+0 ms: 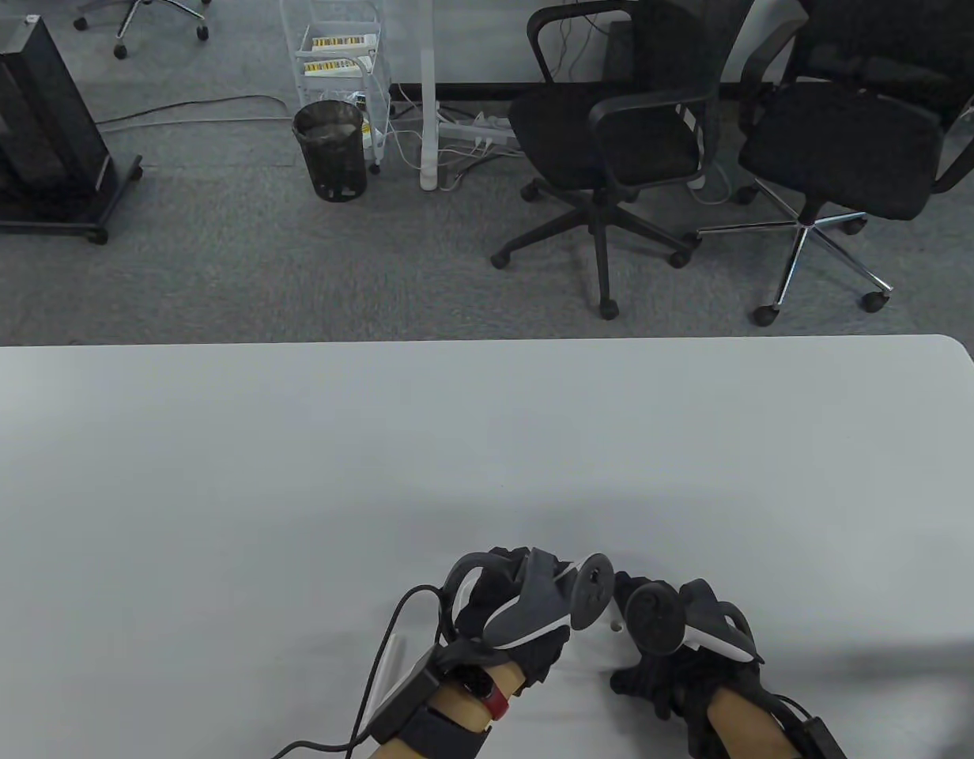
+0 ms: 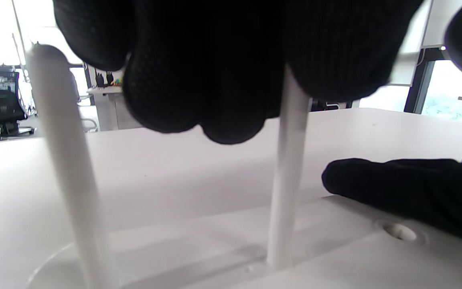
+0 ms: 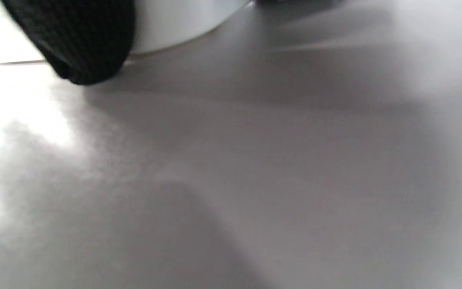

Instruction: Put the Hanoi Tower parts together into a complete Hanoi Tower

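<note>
The white Hanoi base (image 2: 335, 249) lies on the table, mostly hidden under my hands in the table view (image 1: 613, 624). Two white pegs stand upright in it: one at the left (image 2: 62, 168) and a middle peg (image 2: 287, 180). My left hand (image 1: 507, 573) grips the top of the middle peg, whose foot sits in the base. One empty hole (image 2: 399, 232) shows at the right. My right hand (image 1: 625, 585) rests a finger (image 2: 407, 192) on the base by that hole, and another fingertip (image 3: 82, 44) touches the base's rim (image 3: 175, 24). No discs are in view.
The white table (image 1: 487, 443) stretches far ahead and to both sides of my hands. A white strip (image 1: 392, 664) lies beside my left wrist; I cannot tell what it is. Office chairs (image 1: 613, 134) and a bin (image 1: 329, 150) stand on the floor beyond the far edge.
</note>
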The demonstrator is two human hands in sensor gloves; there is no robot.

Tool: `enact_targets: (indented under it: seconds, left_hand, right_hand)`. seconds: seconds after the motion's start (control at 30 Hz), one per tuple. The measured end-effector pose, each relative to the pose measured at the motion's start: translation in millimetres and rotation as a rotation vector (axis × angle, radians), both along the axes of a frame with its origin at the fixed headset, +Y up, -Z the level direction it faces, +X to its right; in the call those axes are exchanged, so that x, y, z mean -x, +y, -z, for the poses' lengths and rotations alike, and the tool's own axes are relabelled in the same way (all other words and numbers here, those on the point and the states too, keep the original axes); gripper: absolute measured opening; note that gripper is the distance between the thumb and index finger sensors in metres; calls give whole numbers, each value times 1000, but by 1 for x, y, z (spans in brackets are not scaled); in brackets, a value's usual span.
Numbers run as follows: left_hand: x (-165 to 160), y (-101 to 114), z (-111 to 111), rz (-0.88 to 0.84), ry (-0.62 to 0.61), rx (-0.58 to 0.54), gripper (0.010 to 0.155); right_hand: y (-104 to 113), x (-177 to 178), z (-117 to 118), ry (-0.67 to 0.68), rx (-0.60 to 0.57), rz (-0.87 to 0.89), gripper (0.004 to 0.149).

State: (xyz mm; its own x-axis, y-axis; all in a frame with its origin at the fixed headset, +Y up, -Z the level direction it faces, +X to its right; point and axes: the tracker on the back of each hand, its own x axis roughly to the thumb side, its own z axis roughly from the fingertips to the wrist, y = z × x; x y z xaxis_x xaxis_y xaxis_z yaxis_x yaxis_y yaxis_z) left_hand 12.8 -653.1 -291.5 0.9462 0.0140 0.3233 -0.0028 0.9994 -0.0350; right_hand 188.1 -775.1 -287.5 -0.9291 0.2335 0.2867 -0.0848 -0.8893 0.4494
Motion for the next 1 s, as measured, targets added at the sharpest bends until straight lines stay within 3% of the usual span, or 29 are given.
enact_targets:
  seconds: [0.2,0.3,0.4,0.53,0.63,0.8,0.9,1.0]
  left_hand:
    - [12,-6,3,-88,-40,57,47]
    - [24,-3,2,-153,-33,61,68]
    - [48,15,-1,-302,-19,-8,74]
    - [84,34,-4,-382,22,-36,70]
    - [110,34,-6,-364,92,-59,65]
    - [149,2,0,-167,269,82,58]
    - [165,-22,2,-99,309,70,51]
    - [172,-42,3,-60,352,127,49]
  right_hand:
    - [0,0,0,0,1,-1,111]
    - [0,0,0,0,0,-1,111]
    - [0,0,0,0,0,0,111]
    - [0,0,0,0,1,-1,111]
    - [0,0,0,0,1,-2,111]
    - [0,0,0,0,2,-2,111]
    - [0,0,0,-1,2,-3,111]
    - [0,0,0,-3,1,-6,111]
